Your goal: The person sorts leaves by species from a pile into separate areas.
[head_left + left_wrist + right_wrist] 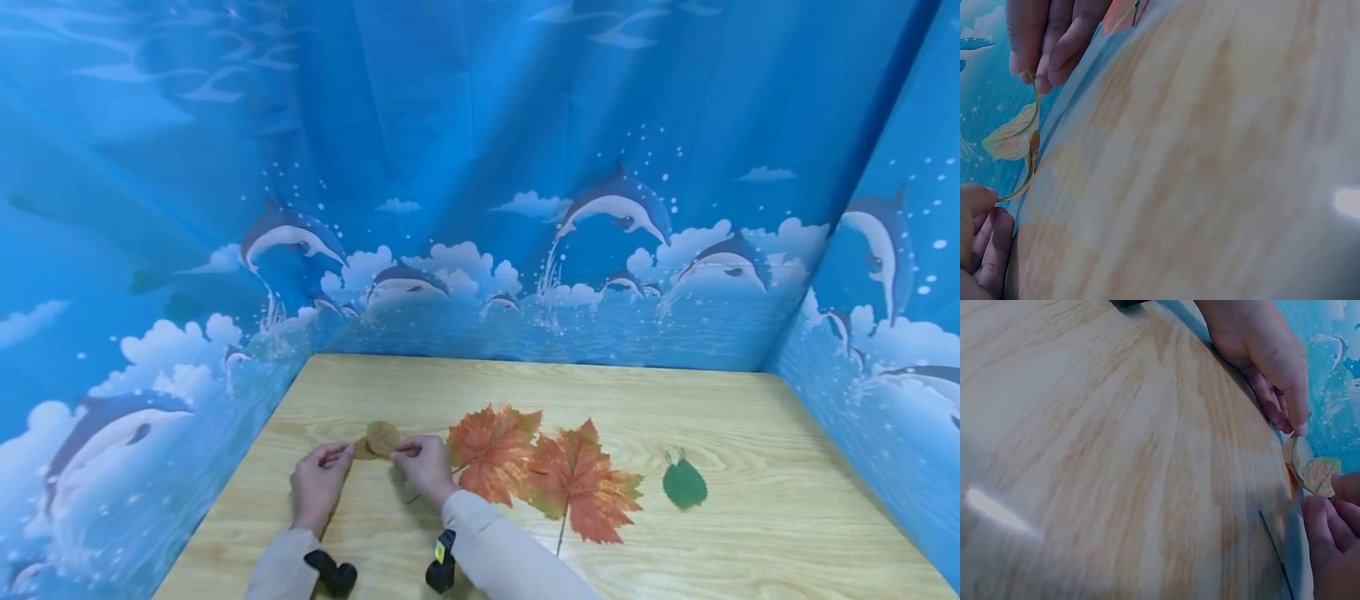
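Note:
Between my hands, above the wooden table, are two small leaves. One is yellow-green [383, 437], and the other is brownish-orange [364, 450] and partly overlapped by it. My left hand [318, 486] pinches a thin stem end at the left of the pair, between thumb and finger. From the other side, my right hand [426, 468] pinches the opposite stem end. In the left wrist view the yellow-green leaf [1013, 136] hangs out from curved stems that join the two hands' fingertips. How the stems cross between the leaves I cannot tell.
Two large red-orange maple leaves [495, 454] [581, 483] lie right of my right hand, stems toward me. Farther right is a small green leaf [685, 483], with stem tips above it. Blue dolphin-print sheeting [480, 208] walls the table's [750, 450] back and sides.

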Motion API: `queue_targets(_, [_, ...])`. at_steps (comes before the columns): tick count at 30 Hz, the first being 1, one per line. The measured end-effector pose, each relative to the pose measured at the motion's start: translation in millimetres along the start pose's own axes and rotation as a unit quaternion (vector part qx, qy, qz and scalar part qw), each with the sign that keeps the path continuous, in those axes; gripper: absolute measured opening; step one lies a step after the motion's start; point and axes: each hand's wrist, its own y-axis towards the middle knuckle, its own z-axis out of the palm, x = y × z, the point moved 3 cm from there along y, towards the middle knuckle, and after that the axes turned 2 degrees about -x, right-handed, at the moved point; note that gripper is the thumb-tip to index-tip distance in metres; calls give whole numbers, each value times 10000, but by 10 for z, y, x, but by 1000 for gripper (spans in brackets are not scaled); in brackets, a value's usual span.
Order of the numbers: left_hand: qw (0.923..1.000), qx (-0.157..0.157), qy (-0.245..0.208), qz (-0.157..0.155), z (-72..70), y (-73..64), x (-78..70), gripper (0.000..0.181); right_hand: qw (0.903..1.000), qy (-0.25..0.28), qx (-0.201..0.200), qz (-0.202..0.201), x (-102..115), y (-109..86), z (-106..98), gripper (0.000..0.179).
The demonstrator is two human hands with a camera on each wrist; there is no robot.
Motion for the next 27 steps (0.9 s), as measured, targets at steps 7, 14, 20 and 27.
queue_targets(7, [10000,-10,14,0,6,-1,12,22,9997,-16,222,-114,-51,-17,58,9])
queue_targets(14, [10000,-5,22,-97,12,12,35,22,9991,-25,376,-217,-50,-15,139,6])
queue_targets(20, [9999,56,52,-142,17,14,39,23,9990,-14,325,-312,-15,-60,135,6])
queue_targets(27, [9999,-4,63,-129,34,17,43,23,9991,-13,204,-363,-18,-46,131,5])
